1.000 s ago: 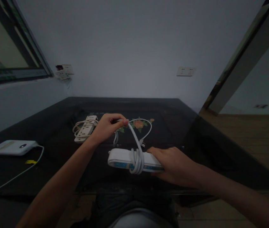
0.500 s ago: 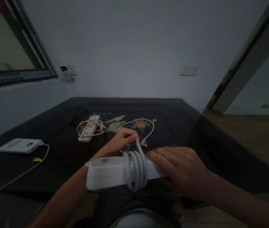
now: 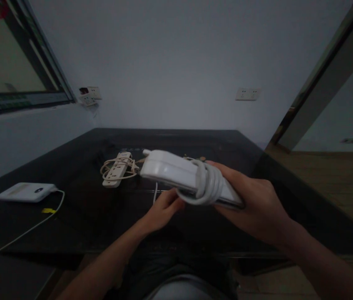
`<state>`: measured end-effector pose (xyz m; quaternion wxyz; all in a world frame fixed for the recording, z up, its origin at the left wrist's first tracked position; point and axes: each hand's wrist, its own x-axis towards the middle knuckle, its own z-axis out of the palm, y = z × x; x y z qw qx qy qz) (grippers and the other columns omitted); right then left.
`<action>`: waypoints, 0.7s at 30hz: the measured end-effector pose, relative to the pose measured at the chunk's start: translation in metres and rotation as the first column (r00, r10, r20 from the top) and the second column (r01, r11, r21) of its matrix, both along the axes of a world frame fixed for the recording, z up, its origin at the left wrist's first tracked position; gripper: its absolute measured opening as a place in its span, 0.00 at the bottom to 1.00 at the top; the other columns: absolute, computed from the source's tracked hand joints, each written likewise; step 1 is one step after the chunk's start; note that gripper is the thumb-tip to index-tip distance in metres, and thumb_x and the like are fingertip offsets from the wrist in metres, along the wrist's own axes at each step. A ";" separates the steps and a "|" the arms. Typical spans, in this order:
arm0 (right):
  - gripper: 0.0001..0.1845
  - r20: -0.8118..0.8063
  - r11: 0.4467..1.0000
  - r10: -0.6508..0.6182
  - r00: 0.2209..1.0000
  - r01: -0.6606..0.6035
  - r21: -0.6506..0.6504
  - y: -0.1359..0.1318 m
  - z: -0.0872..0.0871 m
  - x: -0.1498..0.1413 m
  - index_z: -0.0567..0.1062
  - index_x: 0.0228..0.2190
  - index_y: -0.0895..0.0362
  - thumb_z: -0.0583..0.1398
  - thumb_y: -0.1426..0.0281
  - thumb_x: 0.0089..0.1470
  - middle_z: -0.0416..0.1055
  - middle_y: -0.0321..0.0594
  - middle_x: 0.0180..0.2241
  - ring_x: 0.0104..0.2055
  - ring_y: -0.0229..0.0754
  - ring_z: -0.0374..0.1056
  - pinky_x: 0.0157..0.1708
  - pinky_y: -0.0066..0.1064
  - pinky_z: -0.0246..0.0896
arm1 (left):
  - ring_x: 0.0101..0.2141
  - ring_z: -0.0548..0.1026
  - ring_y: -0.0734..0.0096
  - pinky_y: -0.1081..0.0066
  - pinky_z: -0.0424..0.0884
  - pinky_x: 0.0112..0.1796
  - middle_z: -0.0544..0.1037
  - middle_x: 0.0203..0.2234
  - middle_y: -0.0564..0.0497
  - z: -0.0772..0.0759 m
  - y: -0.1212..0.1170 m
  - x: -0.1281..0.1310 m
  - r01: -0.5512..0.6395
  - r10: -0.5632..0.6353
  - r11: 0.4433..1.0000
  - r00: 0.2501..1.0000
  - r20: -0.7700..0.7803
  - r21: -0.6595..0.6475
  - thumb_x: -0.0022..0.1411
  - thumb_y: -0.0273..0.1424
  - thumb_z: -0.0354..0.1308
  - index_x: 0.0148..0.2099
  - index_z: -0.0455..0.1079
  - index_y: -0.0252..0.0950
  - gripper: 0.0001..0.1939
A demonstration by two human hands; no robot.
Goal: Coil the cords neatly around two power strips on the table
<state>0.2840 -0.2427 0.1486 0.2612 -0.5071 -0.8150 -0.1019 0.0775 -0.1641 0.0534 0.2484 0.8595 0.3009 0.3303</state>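
Note:
A white power strip point(image 3: 170, 168) is raised over the dark table, tilted, with its far-left end higher than the right one. Several turns of its thick white cord point(image 3: 209, 183) wrap around its middle. My right hand point(image 3: 251, 196) is closed around the strip's right end. Below the strip, my left hand point(image 3: 165, 208) pinches the cord near the windings; the fingertips are partly hidden behind them. A loose stretch of cord shows just behind my left hand, and its plug is hidden by the strip.
Another power strip point(image 3: 118, 170), wrapped in a beige cord, lies on the dark table point(image 3: 101, 225) at left. Nearer the left edge are a white power bank-like device point(image 3: 26, 191) with a cable and a yellow tag point(image 3: 48, 211). Sockets point(image 3: 247, 94) are on the wall.
My right hand has lifted and turned the power strip, tipping it away from me. My left hand has passed from beyond the strip to below it, bringing the cord around.

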 end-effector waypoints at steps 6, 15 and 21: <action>0.32 -0.233 0.984 -0.129 0.964 0.154 0.092 0.019 -0.002 0.024 0.64 0.54 0.56 0.62 0.60 0.49 0.73 0.45 0.46 0.44 0.51 0.72 0.41 0.37 0.68 | 0.33 0.72 0.72 0.74 0.66 0.34 0.74 0.34 0.52 0.001 -0.015 -0.003 -0.044 0.046 0.956 0.999 -0.001 -0.290 0.66 0.35 0.46 0.47 0.64 0.37 0.12; 0.31 -0.438 0.967 -0.241 0.866 0.176 -0.185 0.060 -0.038 0.072 0.69 0.49 0.59 0.64 0.59 0.45 0.73 0.48 0.45 0.44 0.52 0.71 0.42 0.43 0.67 | 0.28 0.70 0.70 0.73 0.60 0.31 0.72 0.24 0.53 -0.004 -0.023 -0.023 -0.242 0.245 0.969 0.941 -0.236 0.042 0.66 0.38 0.47 0.31 0.67 0.36 0.15; 0.29 -0.486 0.888 -0.309 0.818 0.065 -0.455 0.066 -0.072 0.092 0.69 0.47 0.59 0.64 0.61 0.43 0.75 0.45 0.40 0.38 0.49 0.73 0.37 0.39 0.68 | 0.25 0.68 0.74 0.75 0.59 0.28 0.71 0.22 0.54 0.003 -0.009 -0.036 -0.247 0.258 0.966 0.945 -0.200 0.079 0.64 0.38 0.49 0.29 0.67 0.35 0.15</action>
